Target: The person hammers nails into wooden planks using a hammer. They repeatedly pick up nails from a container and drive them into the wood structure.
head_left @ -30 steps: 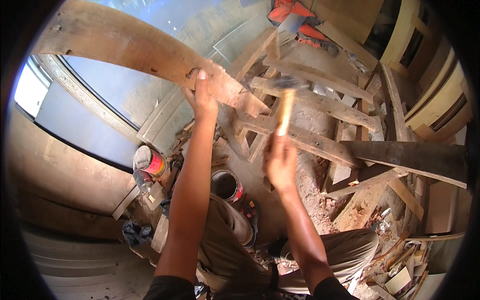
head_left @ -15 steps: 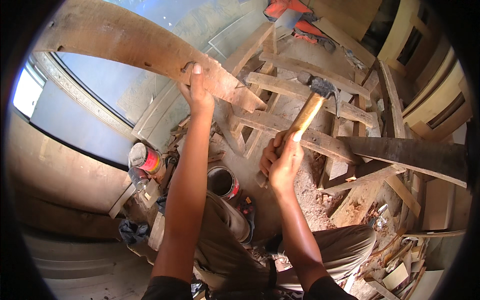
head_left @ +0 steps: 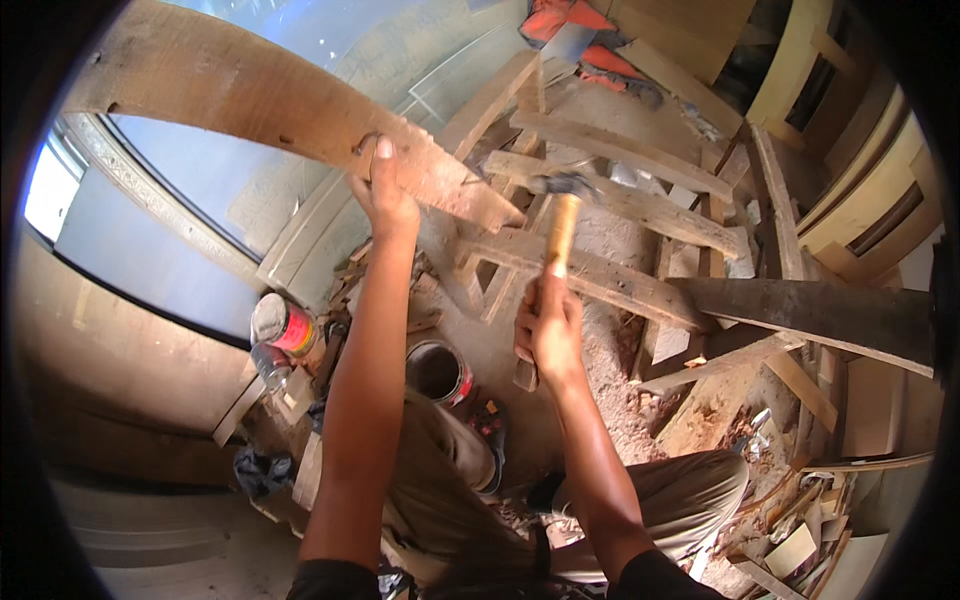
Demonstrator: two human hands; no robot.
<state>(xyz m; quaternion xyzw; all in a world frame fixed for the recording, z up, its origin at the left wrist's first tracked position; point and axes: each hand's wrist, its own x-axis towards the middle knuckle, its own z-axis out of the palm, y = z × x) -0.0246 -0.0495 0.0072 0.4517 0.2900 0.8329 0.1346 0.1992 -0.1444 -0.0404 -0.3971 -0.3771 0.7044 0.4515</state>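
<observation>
A long weathered wooden plank slants down from the upper left toward the middle. My left hand grips it near its right end, thumb on the face beside a bent nail. Another nail sticks out close to the plank's jagged tip. My right hand is closed round the wooden handle of a claw hammer. The hammer stands upright, its dark head blurred by motion, a little to the right of the plank's end and apart from it.
A rough wooden frame of beams stands ahead on the dusty floor. An open can is near my foot, with a closed red-labelled can to its left. Wood scraps lie at lower right, and orange cloth at the back.
My right hand has swung the hammer leftward, bringing its head closer to the plank's end. The left hand keeps its grip, and the whole view has shifted slightly.
</observation>
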